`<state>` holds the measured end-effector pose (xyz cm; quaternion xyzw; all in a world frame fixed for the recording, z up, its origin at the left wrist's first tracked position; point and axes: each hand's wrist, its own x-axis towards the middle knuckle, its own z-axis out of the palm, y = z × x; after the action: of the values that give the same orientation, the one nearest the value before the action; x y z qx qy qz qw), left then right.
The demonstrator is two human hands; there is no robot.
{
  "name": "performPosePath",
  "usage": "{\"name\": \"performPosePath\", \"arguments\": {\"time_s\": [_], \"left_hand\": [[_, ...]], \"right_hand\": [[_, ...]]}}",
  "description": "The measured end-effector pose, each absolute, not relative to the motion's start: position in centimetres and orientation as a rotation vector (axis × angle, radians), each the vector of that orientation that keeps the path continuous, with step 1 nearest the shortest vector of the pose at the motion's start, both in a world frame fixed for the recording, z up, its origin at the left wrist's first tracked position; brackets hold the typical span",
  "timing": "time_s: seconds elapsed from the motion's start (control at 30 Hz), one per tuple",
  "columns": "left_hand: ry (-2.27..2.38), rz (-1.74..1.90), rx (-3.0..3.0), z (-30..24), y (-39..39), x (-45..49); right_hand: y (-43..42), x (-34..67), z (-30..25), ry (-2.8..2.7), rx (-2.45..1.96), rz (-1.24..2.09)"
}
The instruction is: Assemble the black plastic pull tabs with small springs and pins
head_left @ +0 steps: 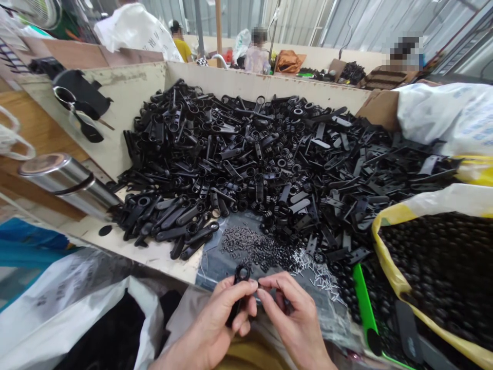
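My left hand [227,308] is closed around a black plastic handle with a ring end [242,272], the ring pointing up past the thumb. Close against it, my right hand [288,303] has its thumb and index finger pinched together near the left thumb tip. Whatever small piece sits between those fingertips is too hidden to name. Just beyond both hands lie small dark metal parts [250,244] and a scatter of silver pins [319,272] on a dark sheet [210,259].
A large heap of black plastic parts [231,149] fills the table. At left stand a steel flask [69,180] and an open white sack [146,298]. At right are a green strip [364,298] and a yellow-edged sack [389,267] of black pieces. Several people sit beyond.
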<state>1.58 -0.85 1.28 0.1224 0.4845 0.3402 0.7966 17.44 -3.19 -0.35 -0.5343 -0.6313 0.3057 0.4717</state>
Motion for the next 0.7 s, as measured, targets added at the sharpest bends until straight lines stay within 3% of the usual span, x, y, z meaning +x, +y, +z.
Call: {"name": "performPosePath", "arguments": {"time_s": [0.27,0.57,0.7], "left_hand": [[0.893,0.559,0.444,3.1,-1.2,-0.5],[1.214,0.657,0.462,-1.3,-3.4,-1.5],[1.282,0.593,0.554,-0.5,-3.0,-1.4]], "right_hand": [[-3.2,18.2,-0.5,-1.566,-1.347,0.736],[-2.6,17.1,-0.5,-1.791,-1.219,0.647],[-2.6,16.8,-0.4,-1.748,-1.265,0.688]]}}
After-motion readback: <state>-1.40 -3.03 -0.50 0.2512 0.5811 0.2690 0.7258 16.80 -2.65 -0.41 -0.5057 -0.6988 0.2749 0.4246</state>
